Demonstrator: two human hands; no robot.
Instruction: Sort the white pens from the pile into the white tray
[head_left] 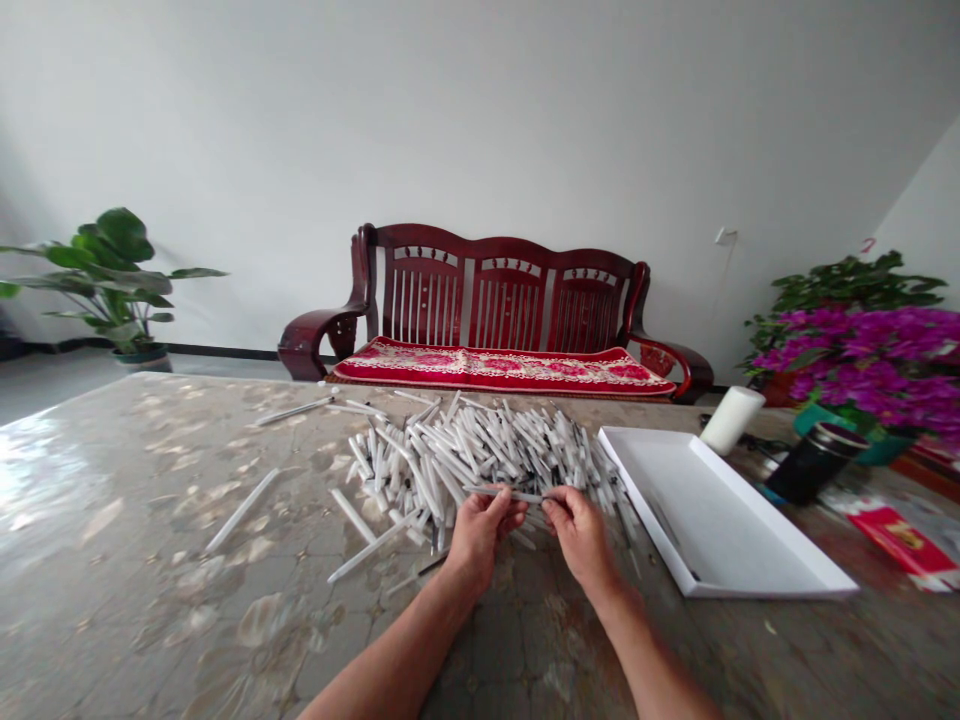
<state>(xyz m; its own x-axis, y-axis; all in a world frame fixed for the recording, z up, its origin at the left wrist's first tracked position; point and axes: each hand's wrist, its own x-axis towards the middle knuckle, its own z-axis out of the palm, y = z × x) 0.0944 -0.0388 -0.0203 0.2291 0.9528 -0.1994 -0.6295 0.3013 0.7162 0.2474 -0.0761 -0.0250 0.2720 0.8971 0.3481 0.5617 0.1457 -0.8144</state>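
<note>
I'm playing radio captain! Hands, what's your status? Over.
Left hand, right hand: pinching one slim stick. Pile of pale sticks just beyond. White tray at right, clear of both hands.

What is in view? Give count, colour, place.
Tube heap: one, whitish, centre
Loose tubes: several, whitish, heap's left
Held tube: one, greyish, heap's front
Tray: one, white, heap's right
Rod: one, dark, in tray
Roll: one, white, beside tray
Cylinder: one, black, tray's right
Packet: one, red, far right
Table: one, greyish, foreground
Bench: one, dark red, behind table
Cover: one, red, bench seat
Flowers: many, purple, right
Leafy plants: two, green, both sides
Socket: one, white, wall
Left hand, right hand: two, bare, on held tube
</note>
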